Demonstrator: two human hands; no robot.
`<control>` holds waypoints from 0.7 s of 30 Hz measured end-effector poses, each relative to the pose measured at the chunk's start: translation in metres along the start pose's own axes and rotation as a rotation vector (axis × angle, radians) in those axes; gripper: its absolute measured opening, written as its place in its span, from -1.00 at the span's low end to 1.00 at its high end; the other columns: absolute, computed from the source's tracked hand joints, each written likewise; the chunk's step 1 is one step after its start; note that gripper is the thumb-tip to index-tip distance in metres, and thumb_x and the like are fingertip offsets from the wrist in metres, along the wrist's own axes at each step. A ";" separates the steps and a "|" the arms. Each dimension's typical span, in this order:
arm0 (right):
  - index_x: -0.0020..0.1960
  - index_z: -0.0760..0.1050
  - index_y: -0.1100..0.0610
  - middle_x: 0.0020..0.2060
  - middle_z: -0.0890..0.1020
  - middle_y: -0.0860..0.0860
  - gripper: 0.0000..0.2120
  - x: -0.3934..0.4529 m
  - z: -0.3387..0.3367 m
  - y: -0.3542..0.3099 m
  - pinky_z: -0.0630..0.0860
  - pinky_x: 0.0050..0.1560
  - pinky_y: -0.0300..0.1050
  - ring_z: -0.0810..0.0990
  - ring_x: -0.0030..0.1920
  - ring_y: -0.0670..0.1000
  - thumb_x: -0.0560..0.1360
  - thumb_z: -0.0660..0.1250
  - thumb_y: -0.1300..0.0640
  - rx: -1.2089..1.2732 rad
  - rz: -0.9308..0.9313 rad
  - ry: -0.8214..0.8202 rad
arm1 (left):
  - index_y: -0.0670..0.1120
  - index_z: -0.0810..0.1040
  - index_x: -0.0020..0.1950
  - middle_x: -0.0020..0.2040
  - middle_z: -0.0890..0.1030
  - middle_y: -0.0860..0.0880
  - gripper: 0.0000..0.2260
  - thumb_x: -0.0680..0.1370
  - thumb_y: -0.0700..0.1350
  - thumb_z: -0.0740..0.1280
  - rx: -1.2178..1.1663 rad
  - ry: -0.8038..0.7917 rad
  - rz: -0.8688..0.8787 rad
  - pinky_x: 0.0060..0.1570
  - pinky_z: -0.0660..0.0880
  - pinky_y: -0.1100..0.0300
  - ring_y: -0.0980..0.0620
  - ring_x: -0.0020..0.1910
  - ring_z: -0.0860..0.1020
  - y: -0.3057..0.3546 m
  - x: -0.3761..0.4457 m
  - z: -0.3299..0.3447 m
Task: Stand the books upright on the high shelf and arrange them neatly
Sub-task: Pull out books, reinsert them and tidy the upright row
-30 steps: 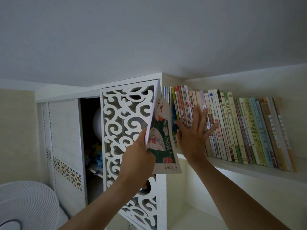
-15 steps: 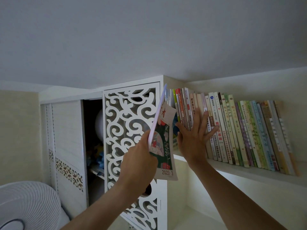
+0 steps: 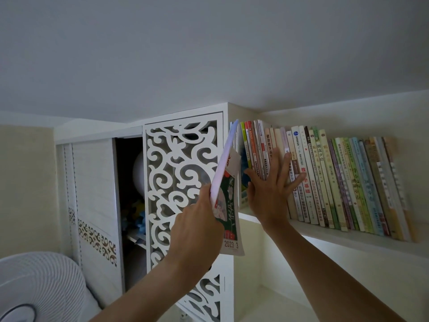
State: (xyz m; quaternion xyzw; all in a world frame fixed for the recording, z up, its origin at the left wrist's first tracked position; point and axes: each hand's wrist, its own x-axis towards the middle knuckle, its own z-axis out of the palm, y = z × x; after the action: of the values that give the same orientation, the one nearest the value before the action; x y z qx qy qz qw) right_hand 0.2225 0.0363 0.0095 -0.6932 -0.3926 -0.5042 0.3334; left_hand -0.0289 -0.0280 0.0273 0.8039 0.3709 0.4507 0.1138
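Holding back the upright row of books (image 3: pixel 325 182) with flat, spread right hand (image 3: pixel 270 191); left hand (image 3: pixel 197 226) grips last magazine (image 3: pixel 228 198), still off the shelf's (image 3: pixel 348 240) left end.

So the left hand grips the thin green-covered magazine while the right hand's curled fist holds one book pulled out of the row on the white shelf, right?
Not quite. The left hand does grip the thin green-covered magazine, but the right hand is no fist: the head view shows its fingers straight and spread, pressing flat on the spines of the row of upright books on the white shelf.
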 end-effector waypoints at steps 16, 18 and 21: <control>0.38 0.49 -0.24 0.67 -0.10 0.20 -0.52 -0.002 -0.005 -0.002 -0.33 0.44 0.58 -0.24 0.62 0.37 0.59 0.05 -0.35 0.035 -0.017 -0.015 | 0.10 0.38 0.43 -0.14 0.53 0.15 -0.57 0.63 -0.28 0.12 -0.201 -0.140 -0.025 -0.51 0.57 0.26 0.15 -0.28 0.56 0.000 0.028 0.009; 0.40 0.48 -0.25 0.67 -0.10 0.20 -0.51 -0.001 -0.006 -0.002 -0.34 0.44 0.58 -0.24 0.62 0.37 0.58 0.06 -0.36 0.022 -0.012 -0.022 | 0.11 0.36 0.46 -0.14 0.52 0.17 -0.55 0.64 -0.27 0.11 -0.184 -0.129 -0.011 -0.52 0.53 0.33 0.17 -0.28 0.56 0.000 0.031 0.011; 0.39 0.49 -0.25 0.67 -0.09 0.20 -0.47 -0.001 -0.007 -0.003 -0.33 0.45 0.58 -0.23 0.63 0.36 0.58 -0.03 -0.37 0.026 -0.014 -0.019 | 0.10 0.37 0.44 -0.15 0.54 0.16 -0.59 0.65 -0.24 0.13 -0.160 -0.114 -0.002 -0.46 0.60 0.26 0.18 -0.28 0.56 -0.002 0.036 0.010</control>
State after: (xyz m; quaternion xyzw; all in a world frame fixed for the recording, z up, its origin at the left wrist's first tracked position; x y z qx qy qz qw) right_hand 0.2163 0.0315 0.0111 -0.6908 -0.4072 -0.4946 0.3352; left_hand -0.0099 0.0000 0.0438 0.8162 0.3276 0.4324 0.1991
